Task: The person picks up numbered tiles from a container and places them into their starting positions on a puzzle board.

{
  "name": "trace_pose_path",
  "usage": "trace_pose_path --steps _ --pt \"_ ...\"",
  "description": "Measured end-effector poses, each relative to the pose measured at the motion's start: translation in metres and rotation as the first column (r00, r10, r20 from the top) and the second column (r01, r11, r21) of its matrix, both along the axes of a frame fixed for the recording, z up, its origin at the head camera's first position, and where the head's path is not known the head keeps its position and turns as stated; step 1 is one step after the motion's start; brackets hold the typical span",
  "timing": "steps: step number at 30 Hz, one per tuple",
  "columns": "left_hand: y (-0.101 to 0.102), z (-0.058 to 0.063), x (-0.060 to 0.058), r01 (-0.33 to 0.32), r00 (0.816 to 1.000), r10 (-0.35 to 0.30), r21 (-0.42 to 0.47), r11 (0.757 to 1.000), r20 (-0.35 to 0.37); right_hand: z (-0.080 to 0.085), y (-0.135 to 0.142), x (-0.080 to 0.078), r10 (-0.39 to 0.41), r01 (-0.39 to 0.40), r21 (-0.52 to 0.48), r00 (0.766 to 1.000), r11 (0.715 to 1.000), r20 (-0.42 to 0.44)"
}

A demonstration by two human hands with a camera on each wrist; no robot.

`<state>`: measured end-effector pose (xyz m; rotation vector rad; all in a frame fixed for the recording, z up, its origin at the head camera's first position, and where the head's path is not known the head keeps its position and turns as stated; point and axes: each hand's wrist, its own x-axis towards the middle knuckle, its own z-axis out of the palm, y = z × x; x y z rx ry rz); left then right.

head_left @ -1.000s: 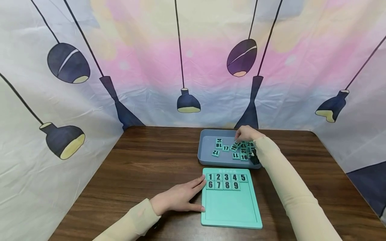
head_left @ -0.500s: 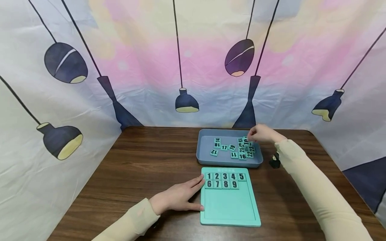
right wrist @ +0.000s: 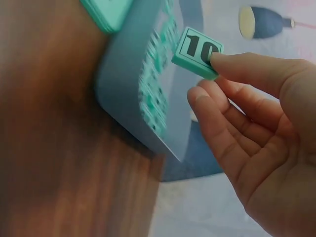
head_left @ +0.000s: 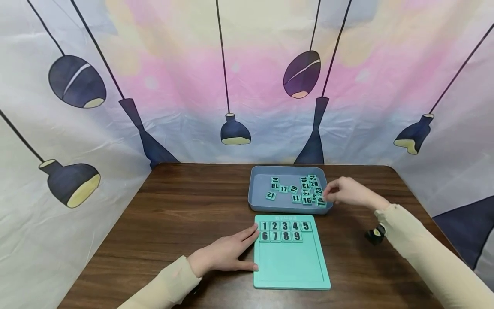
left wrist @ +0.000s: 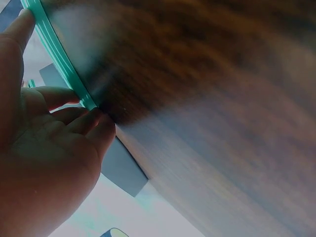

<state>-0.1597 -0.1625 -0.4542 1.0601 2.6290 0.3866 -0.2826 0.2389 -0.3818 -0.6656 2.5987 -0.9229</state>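
Observation:
My right hand (head_left: 349, 191) pinches a green number tile (right wrist: 197, 49) marked 10 between thumb and fingers, at the right edge of the blue-grey tray (head_left: 257, 201). In the right wrist view the tile's printed face shows, the thumb covering part of the zero. My left hand (head_left: 227, 253) lies on the table with fingers spread, thumb and fingertips touching the left edge of the mint-green board (head_left: 289, 266). The left wrist view shows those fingers against the board's edge (left wrist: 64, 64). Tiles 1 to 5 fill the board's top row, with tiles 6 to 9 (head_left: 280, 236) below.
Several loose number tiles (head_left: 306, 189) lie in the tray, some turned sideways or upside down, mostly toward its right side. The tray stands just behind the board on the brown wooden table (head_left: 185, 206). A cloth backdrop (head_left: 185, 86) with painted lamps hangs behind.
My right hand has moved from above the tiles to the tray's right edge, coming nearer with tile 10 in its fingers. The left hand has stayed at the board's edge.

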Motion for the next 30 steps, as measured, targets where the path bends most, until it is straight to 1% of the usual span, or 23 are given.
trace_pose_path --steps 4,8,12,16,21,24,30 --pt "0.000 -0.001 0.001 -0.001 1.000 0.001 0.005 1.000 0.007 -0.016 -0.005 0.018 0.040 -0.040 -0.015 0.999 0.999 0.016" --pt "0.001 0.000 0.000 -0.008 1.000 0.008 0.002 1.000 0.009 -0.030 -0.013 0.033 0.043 -0.042 -0.031 0.999 0.999 0.033" --pt "0.001 0.000 -0.001 -0.006 1.000 0.006 -0.004 1.000 0.005 -0.044 -0.020 0.045 0.024 -0.022 -0.048 0.998 0.999 0.052" --pt "0.001 0.001 -0.001 -0.004 1.000 0.004 -0.005 1.000 0.008 -0.053 -0.024 0.052 -0.008 0.010 -0.047 0.998 0.999 0.056" --pt "0.001 0.000 -0.002 -0.008 1.000 0.008 -0.011 1.000 0.000 -0.057 -0.026 0.055 -0.016 0.017 -0.004 1.000 1.000 0.024" --pt "0.001 0.000 -0.002 -0.005 1.000 0.005 -0.012 1.000 -0.011 -0.058 -0.028 0.059 0.006 -0.006 0.019 1.000 1.000 0.006" --pt "0.001 0.001 -0.001 -0.005 1.000 0.005 -0.007 1.000 0.002 -0.059 -0.032 0.069 0.036 -0.035 0.038 0.999 0.999 -0.017"
